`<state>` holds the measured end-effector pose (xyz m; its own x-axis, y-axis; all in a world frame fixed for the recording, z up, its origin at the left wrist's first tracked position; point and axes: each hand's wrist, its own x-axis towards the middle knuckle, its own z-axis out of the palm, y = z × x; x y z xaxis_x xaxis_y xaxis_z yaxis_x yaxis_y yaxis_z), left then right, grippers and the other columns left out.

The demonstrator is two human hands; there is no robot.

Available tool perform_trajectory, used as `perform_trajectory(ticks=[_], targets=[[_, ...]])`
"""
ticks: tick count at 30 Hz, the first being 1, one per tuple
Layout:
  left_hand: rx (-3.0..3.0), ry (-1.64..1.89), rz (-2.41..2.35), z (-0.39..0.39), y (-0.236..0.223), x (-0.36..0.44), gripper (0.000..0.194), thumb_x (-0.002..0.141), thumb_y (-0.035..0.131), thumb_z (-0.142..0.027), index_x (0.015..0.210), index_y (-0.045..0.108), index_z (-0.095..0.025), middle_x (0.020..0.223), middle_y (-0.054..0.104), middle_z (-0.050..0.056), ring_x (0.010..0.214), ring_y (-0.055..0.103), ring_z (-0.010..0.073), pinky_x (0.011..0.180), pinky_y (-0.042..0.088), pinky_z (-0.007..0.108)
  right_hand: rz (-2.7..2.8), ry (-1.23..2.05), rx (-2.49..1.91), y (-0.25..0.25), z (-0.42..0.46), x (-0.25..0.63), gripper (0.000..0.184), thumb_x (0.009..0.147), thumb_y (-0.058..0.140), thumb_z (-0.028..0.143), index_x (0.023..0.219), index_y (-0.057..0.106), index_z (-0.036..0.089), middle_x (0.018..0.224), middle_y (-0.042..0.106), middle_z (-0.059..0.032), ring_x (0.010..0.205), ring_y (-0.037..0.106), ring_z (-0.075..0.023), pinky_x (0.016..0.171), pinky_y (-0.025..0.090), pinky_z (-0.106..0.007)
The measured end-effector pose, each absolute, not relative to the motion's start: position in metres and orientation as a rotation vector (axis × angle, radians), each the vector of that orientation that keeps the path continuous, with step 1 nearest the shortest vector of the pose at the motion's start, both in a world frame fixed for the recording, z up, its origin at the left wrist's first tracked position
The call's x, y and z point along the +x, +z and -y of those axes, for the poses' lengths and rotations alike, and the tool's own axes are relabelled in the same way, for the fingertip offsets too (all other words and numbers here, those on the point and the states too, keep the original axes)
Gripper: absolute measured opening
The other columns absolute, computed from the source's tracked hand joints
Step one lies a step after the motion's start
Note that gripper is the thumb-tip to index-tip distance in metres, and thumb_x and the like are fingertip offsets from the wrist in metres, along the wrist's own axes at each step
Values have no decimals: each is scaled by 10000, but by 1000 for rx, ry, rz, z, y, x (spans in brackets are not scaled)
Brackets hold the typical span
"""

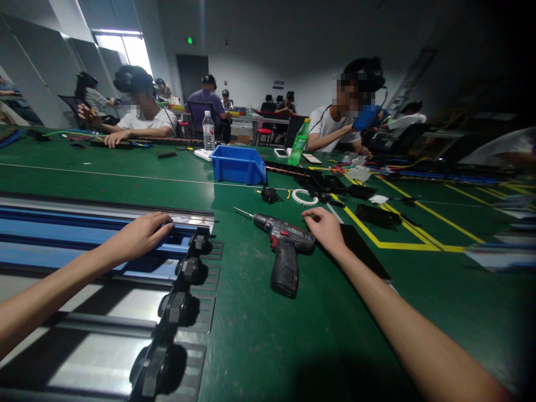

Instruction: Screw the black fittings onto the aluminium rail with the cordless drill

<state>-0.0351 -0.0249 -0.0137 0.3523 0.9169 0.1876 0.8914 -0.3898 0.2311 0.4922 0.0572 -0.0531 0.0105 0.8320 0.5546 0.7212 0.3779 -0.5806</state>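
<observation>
My left hand is over the blue rails of a long profile assembly, near its capped end. Its fingers reach to the right, slightly bent, with a gap showing and nothing visible in them. Black cable glands line that end, with flat slotted tabs beside them. My right hand is low over the green table, just behind a black and red cordless drill; its fingers are loosely apart and hold nothing visible. The drill lies on its side, bit pointing left. A white ring lies beyond my right fingertips.
A blue bin, a water bottle and a green bottle stand across the table. Yellow tape lines, black pieces and wires are on the right. Two people in headsets sit opposite; others are farther back.
</observation>
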Motion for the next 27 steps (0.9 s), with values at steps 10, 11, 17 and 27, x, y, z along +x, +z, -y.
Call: perform_trajectory(ticks=[10, 11, 17, 27], targets=[[2517, 422, -1673, 27, -12, -34, 487, 1046, 338, -516, 1096, 673, -166, 1082, 698, 131, 1014, 650, 285, 929, 475, 382, 1506, 534, -1184, 35, -76, 426, 233, 847, 731, 351, 994, 790, 181, 870, 764, -68, 726, 701, -229, 531, 521, -287], [2517, 419, -1673, 27, -11, -33, 490, 1048, 335, -513, 1095, 673, -162, 1081, 697, 133, 1012, 650, 285, 926, 474, 380, 1514, 603, -1167, 41, -82, 415, 239, 860, 737, 367, 1001, 787, 180, 921, 771, -71, 750, 715, -228, 526, 529, -276], [2507, 430, -1691, 31, -5, -28, 461, 1050, 340, -479, 1082, 675, -164, 1062, 696, 121, 997, 651, 274, 885, 471, 354, 1651, 1091, -1212, 41, -133, 354, 422, 1025, 587, 489, 918, 764, 121, 1095, 778, -160, 740, 741, -189, 516, 560, -230], [2486, 442, -1680, 31, -4, -27, 443, 1067, 334, -459, 1059, 662, -161, 1024, 667, 105, 962, 626, 254, 871, 455, 349, 1839, 1762, -1184, 8, -183, 306, 724, 1055, 336, 652, 874, 790, 118, 1075, 797, -198, 860, 774, -257, 650, 611, -284]])
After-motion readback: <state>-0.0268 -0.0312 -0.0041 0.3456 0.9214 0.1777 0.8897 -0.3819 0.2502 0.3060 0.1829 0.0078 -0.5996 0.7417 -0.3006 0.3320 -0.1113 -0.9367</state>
